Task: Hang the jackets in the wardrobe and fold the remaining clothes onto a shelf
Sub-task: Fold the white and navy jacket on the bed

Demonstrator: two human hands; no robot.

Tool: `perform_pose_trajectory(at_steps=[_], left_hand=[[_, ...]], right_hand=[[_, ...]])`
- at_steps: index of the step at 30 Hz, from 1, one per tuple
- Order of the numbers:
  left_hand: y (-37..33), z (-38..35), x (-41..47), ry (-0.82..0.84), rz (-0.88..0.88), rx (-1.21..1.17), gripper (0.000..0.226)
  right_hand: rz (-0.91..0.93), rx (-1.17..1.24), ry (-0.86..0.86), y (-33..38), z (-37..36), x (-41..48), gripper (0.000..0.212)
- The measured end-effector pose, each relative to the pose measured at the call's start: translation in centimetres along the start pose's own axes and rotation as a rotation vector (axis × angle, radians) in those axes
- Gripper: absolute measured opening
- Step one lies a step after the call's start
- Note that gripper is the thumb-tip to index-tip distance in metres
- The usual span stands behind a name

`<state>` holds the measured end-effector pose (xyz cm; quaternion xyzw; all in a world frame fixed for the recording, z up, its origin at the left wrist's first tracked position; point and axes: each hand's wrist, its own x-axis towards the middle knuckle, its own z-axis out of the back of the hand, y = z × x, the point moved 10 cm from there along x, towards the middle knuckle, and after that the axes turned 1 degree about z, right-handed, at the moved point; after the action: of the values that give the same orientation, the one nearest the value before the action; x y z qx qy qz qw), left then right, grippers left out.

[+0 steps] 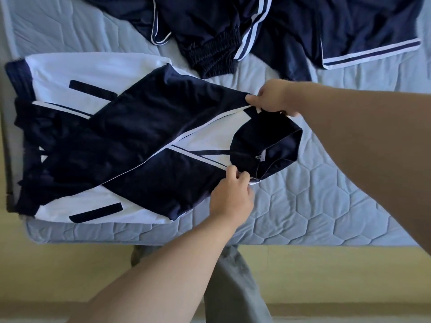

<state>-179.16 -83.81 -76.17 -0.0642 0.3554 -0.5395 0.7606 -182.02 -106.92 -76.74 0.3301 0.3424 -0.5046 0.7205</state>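
Observation:
A navy and white track jacket lies flat on the mattress, its sleeves crossed over the front and its collar toward the right. My left hand pinches the near shoulder beside the collar. My right hand pinches the far shoulder at the other side of the collar. The navy collar stands up a little between my two hands.
More navy clothes with white stripes lie in a heap at the far side of the mattress. The jacket's hem reaches the mattress's left edge. The near edge runs above a yellowish floor, where my grey trouser leg shows.

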Motion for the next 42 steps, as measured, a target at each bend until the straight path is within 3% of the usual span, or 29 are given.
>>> perform_pose_trajectory(at_steps=[3, 5, 7, 9, 11, 18, 24, 26, 28, 31, 37, 42], left_hand=[[2.6, 2.1, -0.9, -0.096, 0.16, -0.27, 0.011], [5.6, 3.1, -1.6, -0.106, 0.352, -0.548, 0.015], [8.4, 3.4, -2.3, -0.08, 0.531, -0.947, 0.017], [10.7, 4.0, -3.1, -0.044, 0.655, -1.293, 0.02], [13.1, 5.4, -3.9, -0.026, 0.707, -1.492, 0.019], [25.4, 11.6, -8.5, -0.125, 0.786, -1.782, 0.018], [35.0, 14.5, -11.3, -0.178, 0.797, -1.792, 0.007], [37.8, 14.4, -11.2, -0.158, 0.824, -1.677, 0.024], [39.5, 14.8, -10.7, -0.176, 0.771, -1.475, 0.024], [40.8, 15.0, -10.5, -0.27, 0.717, -1.229, 0.031], [42.9, 13.9, -10.7, -0.306, 0.856, -1.115, 0.03], [44.5, 14.6, -10.2, -0.245, 0.913, -0.846, 0.028]], right_hand=[[-0.017, 0.418, 0.023, 0.9, 0.1, -0.4, 0.034], [0.012, 0.658, 0.018, 3.2, 0.6, -0.7, 0.036], [0.074, 0.75, -0.021, 6.5, 1.8, -1.2, 0.045], [0.158, 0.761, -0.015, 10.8, 2.5, -2.0, 0.047], [0.235, 0.711, 0.013, 15.7, 2.9, -2.9, 0.037], [0.309, 0.597, -0.04, 33.8, 2.2, -3.5, 0.025], [0.291, 0.462, -0.063, 46.1, -2.4, -1.1, 0.018], [0.241, 0.414, -0.084, 48.3, -4.2, 0.2, 0.02], [0.207, 0.326, -0.149, 49.4, -5.3, 1.4, 0.023], [0.185, 0.201, -0.268, 49.7, -6.1, 2.4, 0.027], [0.234, 0.345, -0.217, 48.1, -9.7, 3.7, 0.047], [0.268, 0.383, -0.46, 44.2, -9.1, 1.5, 0.041]])
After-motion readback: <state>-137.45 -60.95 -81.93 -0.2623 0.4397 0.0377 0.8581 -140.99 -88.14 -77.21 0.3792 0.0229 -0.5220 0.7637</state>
